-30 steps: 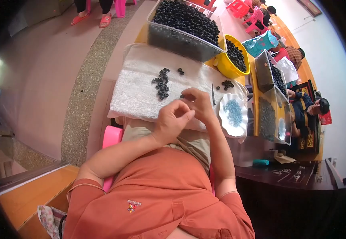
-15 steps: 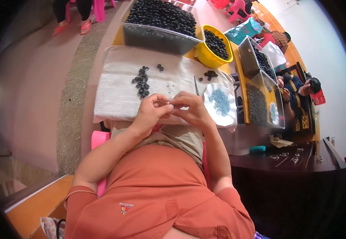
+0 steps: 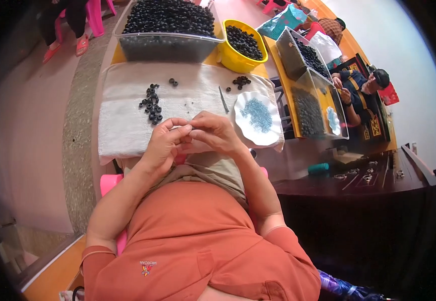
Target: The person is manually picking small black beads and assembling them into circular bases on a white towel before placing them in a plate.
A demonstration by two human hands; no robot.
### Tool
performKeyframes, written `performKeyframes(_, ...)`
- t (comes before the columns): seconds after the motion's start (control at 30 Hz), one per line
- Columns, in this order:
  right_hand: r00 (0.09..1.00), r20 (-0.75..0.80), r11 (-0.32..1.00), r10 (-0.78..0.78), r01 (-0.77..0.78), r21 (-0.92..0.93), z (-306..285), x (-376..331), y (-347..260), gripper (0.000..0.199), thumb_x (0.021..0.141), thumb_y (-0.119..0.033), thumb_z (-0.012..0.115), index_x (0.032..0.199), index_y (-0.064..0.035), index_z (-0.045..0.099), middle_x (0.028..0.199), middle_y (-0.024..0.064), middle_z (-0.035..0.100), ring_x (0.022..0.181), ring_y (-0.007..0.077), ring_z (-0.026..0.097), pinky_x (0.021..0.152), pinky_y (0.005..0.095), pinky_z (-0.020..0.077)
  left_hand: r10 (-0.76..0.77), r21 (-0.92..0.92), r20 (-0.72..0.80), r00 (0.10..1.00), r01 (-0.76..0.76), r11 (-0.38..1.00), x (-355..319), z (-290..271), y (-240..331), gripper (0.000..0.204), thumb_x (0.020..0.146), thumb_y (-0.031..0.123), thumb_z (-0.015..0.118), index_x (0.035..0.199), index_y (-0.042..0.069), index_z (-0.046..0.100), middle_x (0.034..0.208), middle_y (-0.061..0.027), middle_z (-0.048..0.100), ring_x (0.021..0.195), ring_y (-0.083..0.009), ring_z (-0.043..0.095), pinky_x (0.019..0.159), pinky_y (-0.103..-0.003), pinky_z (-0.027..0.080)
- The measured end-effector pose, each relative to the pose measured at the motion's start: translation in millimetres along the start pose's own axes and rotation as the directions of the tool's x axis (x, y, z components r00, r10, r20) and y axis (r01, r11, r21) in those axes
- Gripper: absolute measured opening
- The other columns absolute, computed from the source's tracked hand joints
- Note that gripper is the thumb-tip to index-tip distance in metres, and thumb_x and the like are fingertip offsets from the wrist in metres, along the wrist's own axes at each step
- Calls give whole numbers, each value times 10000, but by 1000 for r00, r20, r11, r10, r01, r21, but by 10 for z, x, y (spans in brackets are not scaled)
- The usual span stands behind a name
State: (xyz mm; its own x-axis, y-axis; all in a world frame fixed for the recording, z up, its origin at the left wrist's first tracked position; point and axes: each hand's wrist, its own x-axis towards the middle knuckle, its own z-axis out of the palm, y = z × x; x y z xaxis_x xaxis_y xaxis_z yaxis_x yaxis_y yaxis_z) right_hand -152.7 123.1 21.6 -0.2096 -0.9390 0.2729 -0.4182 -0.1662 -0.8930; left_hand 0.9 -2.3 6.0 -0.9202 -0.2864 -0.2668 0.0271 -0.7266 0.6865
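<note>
Left hand (image 3: pixel 163 146) and right hand (image 3: pixel 217 131) met fingertip to fingertip by the near edge of the white cloth (image 3: pixel 120 125), both pinched nearly closed; honestly couldn't tell what they had hold of, if anything. Just right of them sat a wavy white plate (image 3: pixel 264 138) of tiny blue bits (image 3: pixel 258 114). Black beads (image 3: pixel 151 107) lay ahead-left, with a yellow tub (image 3: pixel 242 63) and clear bin (image 3: pixel 167 48) farther out.

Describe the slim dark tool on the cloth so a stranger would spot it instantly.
Find the large white cloth. On its right side sits a wavy-rimmed white dish of tiny blue pieces; the slim dark tool lies just left. It alone is long and thin, unlike the rounded black beads nearby.
</note>
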Motion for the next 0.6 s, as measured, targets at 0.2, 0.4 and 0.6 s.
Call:
performKeyframes(0.2, 996, -58, 991, -72, 65, -115, 62, -32, 33, 244, 865, 3, 697, 1108, -14, 684, 970, 99, 665, 872, 148, 639, 742, 269, 504, -13, -32, -42, 999, 12, 999, 12, -8, -26, 172, 921, 141, 655, 1064, 87, 579, 907, -6, 638, 811, -98, 622, 716, -273, 535)
performKeyframes(0.4, 968, -229, 992, -98, 114, 61, 201, -60, 60, 308, 809, 73, 718, 1100, -9, 662, 978, 123, 669, 793, 125, 662, 673, 246, 536, 17, -62, -50, 999, -20, 998, 15, 2, -10, 170, 905, 103, 672, 1048, 76, 584, 886, -28, 643, 788, -115, 626, 732, -280, 538)
performKeyframes(0.6, 962, -208, 978, -178, 149, -150, 143, -117, -41, 313, 776, 70, 741, 1069, -8, 663, 1002, 127, 680, 771, 149, 669, 664, 256, 539, 26, -9, -11, 1000, -26, 1000, 40, -21, -30, 152, 903, 126, 678, 1019, 72, 596, 928, -27, 663, 811, -110, 645, 742, -266, 553)
